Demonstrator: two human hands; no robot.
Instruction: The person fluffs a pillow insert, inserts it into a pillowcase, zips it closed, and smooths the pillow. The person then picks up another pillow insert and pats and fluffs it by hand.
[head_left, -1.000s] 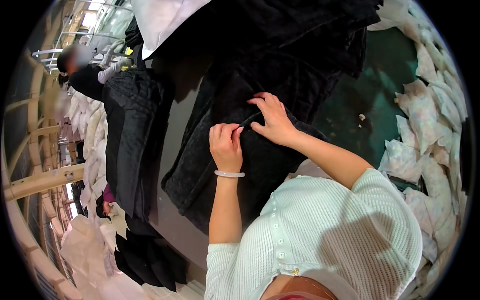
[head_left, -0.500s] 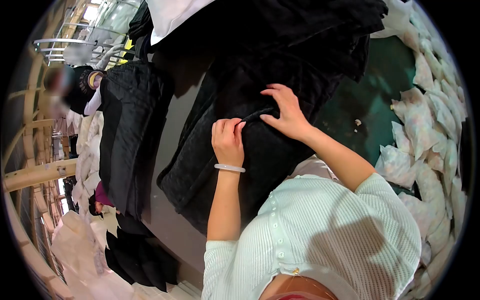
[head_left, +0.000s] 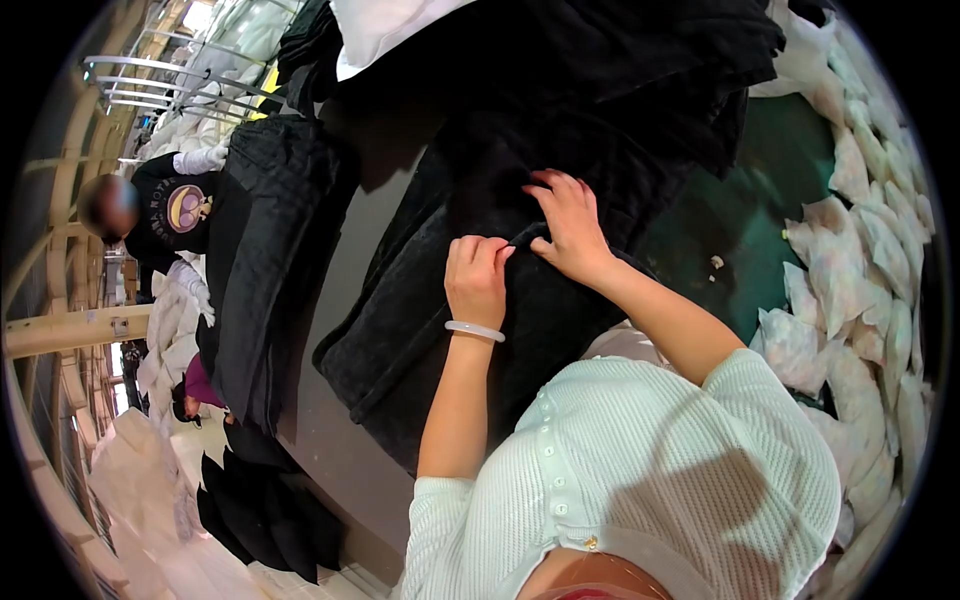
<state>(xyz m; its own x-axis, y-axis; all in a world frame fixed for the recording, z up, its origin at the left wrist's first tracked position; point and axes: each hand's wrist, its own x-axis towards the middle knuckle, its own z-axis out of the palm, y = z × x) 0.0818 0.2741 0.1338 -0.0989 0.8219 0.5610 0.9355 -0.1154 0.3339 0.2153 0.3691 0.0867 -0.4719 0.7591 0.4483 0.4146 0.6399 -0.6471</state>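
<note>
Black plush fabric (head_left: 420,330) lies in folded layers in front of me. My left hand (head_left: 477,282), with a pale bracelet at the wrist, pinches a raised edge of it between thumb and fingertips. Close by on the right, my right hand (head_left: 575,225) rests on the same fabric, its fingers curved and the thumb spread away from them. The right thumb lies near the pinched edge; whether it grips any cloth I cannot tell. More dark fabric is heaped beyond both hands.
A grey table surface (head_left: 340,270) runs along the left. Across it, a person in a black printed top (head_left: 172,205) and white gloves stands by another dark fabric stack (head_left: 275,250). White filled bags (head_left: 840,270) line the right, beside a green surface (head_left: 715,210). White cloth (head_left: 385,30) lies at the top.
My left hand has shifted slightly right, closer to my right hand, still pinching the edge. The right hand has barely moved. The person across now shows more of the top and both gloves.
</note>
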